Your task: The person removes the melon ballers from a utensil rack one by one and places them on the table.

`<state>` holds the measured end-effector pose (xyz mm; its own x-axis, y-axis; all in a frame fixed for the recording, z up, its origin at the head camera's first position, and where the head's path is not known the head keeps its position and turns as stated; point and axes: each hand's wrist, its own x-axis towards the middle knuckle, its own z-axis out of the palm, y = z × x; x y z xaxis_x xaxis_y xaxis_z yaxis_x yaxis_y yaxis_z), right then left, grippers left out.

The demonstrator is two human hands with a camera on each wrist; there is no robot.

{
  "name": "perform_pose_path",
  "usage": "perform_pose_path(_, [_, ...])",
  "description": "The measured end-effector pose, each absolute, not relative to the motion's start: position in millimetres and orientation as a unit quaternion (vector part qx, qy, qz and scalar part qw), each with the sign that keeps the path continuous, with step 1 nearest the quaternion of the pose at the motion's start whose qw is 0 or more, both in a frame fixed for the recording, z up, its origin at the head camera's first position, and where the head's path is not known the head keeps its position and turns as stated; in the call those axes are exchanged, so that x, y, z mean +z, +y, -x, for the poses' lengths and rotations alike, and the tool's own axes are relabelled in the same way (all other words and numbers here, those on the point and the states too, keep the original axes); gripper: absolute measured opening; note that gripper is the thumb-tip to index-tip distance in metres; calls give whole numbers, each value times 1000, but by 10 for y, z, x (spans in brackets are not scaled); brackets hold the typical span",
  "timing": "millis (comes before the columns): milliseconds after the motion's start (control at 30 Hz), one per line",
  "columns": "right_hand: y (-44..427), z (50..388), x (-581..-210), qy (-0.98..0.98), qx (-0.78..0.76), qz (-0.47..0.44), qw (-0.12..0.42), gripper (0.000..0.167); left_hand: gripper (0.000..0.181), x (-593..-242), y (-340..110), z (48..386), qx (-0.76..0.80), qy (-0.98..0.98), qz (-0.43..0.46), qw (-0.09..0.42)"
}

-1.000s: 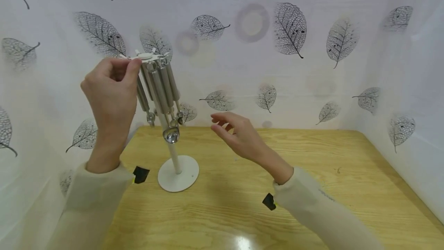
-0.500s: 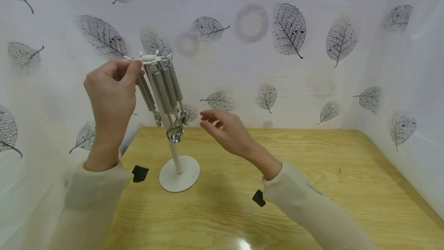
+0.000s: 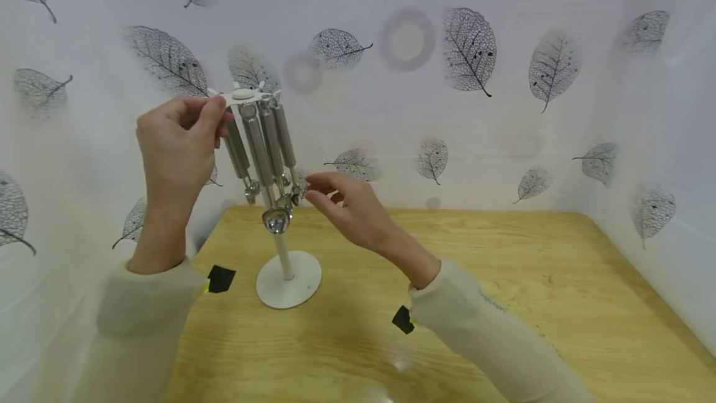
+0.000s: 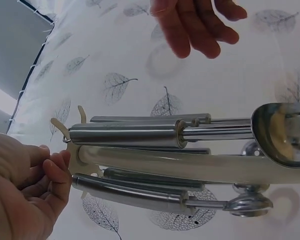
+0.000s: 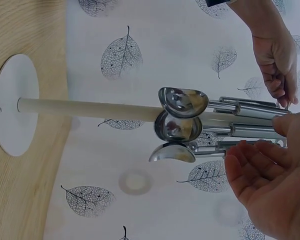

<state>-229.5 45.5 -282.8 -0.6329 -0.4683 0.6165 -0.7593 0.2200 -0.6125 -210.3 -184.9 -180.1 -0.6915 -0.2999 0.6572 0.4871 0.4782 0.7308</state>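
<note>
A white utensil stand (image 3: 286, 279) with a round base, a pole and a hooked top rises from the left side of the table. Several steel scoops (image 3: 276, 221) with thick grey handles hang from it, bowls down. My left hand (image 3: 178, 148) pinches the edge of the stand's hooked top, beside one scoop's handle. In the left wrist view, that hand's curled fingertips (image 4: 57, 167) meet the top's rim. My right hand (image 3: 353, 211) is just right of the scoop bowls, fingers loosely bent and holding nothing. The right wrist view shows it beside the handles; contact is unclear.
The wooden table (image 3: 475, 278) extends to the right and front of the stand. A pale curtain (image 3: 380, 111) printed with dark leaves surrounds the back and sides. Black pieces (image 3: 222, 278) are near both sleeve cuffs.
My right hand has moved left, up to the scoops. The hanging scoops have shifted slightly with the stand's top, while my left hand has stayed at its edge.
</note>
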Motion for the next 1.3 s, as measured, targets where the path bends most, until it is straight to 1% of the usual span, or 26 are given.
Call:
perform_pose_path(233, [278,2310,-2781,-755,487,-410,159,30,17,-1797,-1951,2175,-546,-751,89,360])
perform_pose_path(367, [195,2342,-2740,-751,494,-406,164,30,16,-1767,-2011,2217,-579,-740,95,329])
perform_pose_path(567, [79,2371,-2672,-742,514,-405,143,33,12,-1746,-2124,2318,-639,-710,106,277])
perform_pose_path(767, [-45,2383,-2602,-747,513,-402,134,36,15,-1737,-2227,2435,-673,-690,119,238])
perform_pose_path(967, [-169,2400,-2581,-742,522,-399,135,35,14,-1758,-2253,2480,-686,-680,125,226])
perform_pose_path(1133, [-302,2411,-2570,-736,537,-390,136,38,12,-1753,-2257,2471,-666,-696,120,239])
perform_pose_path(1300, [-400,2415,-2554,-752,537,-359,134,42,11,-1734,-2251,2462,-646,-712,115,251])
